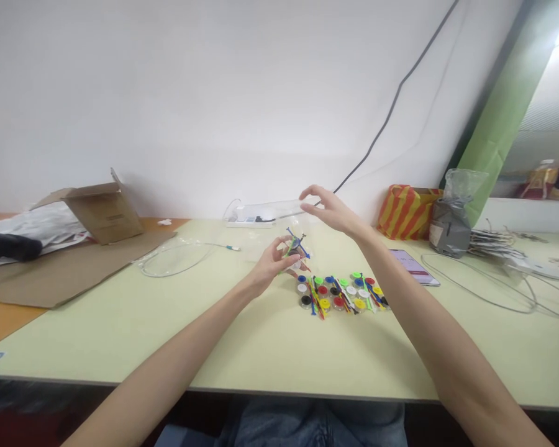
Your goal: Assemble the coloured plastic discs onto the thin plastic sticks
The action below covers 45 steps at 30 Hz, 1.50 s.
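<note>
A clear plastic bag (279, 220) hangs over the pale green table (270, 347). My right hand (328, 208) pinches its upper rim from above. My left hand (274, 264) grips the bag's lower part from the left, closing on a small bundle of coloured sticks and caps (295, 248) inside it. Just to the right and nearer me, a cluster of small coloured round caps and thin coloured sticks (342, 295) lies on the table.
A phone (414, 267) lies right of the cluster. A striped orange bag (405, 211) and a grey wrapped package (449, 223) stand at the back right, with loose cables (484, 292). A power strip (249, 218), a looped cable (177, 261), cardboard (65, 267) and an open box (105, 211) sit left.
</note>
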{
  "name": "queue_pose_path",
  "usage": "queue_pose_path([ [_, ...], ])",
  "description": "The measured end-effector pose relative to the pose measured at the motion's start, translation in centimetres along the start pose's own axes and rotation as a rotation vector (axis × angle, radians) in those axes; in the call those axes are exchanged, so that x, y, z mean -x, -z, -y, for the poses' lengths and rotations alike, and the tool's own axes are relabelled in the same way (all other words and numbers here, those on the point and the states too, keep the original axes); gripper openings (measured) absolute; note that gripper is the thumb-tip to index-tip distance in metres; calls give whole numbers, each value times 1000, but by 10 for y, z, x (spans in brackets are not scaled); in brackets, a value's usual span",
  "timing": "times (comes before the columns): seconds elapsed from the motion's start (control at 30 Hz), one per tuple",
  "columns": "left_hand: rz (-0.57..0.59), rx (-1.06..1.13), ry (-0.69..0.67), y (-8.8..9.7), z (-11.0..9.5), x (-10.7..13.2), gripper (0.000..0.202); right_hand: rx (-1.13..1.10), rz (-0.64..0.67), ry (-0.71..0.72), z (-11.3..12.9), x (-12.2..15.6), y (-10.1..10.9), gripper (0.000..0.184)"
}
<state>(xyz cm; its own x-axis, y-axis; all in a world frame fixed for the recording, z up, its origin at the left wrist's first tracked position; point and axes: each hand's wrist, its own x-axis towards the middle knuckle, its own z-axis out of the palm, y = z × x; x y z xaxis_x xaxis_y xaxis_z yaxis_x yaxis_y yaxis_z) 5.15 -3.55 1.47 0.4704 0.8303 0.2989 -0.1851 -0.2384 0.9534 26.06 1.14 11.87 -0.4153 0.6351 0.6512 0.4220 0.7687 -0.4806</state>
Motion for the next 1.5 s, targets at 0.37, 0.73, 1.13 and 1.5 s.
queue_pose_path([
  [0.37, 55, 109, -21, -31, -8, 7, 59, -608, -67, -478, 16, 92, -28, 57],
  [0.73, -109, -77, 64, -32, -17, 9, 60, -612, -298, -487, 24, 110, -60, 33],
  [1.13, -254, -188, -64, -14, -15, 3, 44, -792, -294, -484, 29, 113, -67, 39],
  [1.5, -139, 136, -53, -19, -21, 5, 15, -912, -363, -425, 27, 111, -59, 11],
])
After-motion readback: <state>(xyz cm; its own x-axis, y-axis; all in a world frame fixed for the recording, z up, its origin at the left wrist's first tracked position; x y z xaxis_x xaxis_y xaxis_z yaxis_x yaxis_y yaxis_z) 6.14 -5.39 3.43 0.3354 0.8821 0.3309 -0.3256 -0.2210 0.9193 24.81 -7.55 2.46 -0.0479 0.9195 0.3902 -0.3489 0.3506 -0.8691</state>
